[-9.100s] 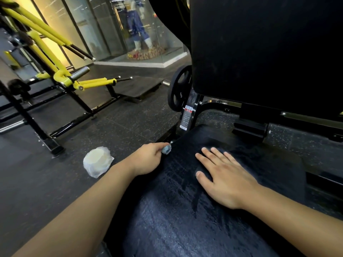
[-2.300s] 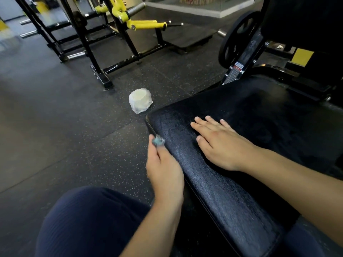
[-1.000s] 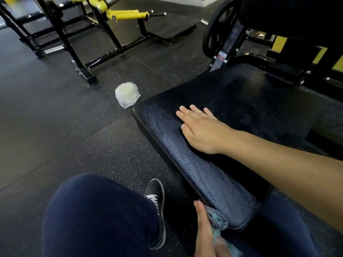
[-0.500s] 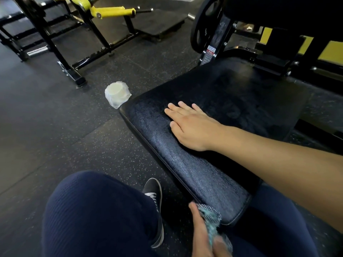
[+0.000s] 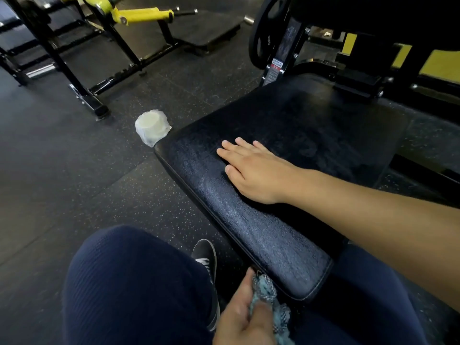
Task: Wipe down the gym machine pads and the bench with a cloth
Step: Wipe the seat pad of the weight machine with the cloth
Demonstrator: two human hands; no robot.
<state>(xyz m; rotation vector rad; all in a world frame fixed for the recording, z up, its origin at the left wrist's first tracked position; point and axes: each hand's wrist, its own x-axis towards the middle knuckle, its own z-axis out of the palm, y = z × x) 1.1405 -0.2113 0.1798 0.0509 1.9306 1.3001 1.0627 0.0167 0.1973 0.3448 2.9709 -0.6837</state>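
Since half a second ago the left hand has barely shifted, the cloth still bunched in its curled fingers against the near lower edge of the black bench pad. On the floor to the left sits a white wrapped bundle, just beside the pad's far corner. Further right, the right hand lies flat on the pad, fingers straight.

Single head-worn view, wide-angle, angled forward and down from close above the seat pad; floor toward 9 o'clock, machine frame toward 1 o'clock.
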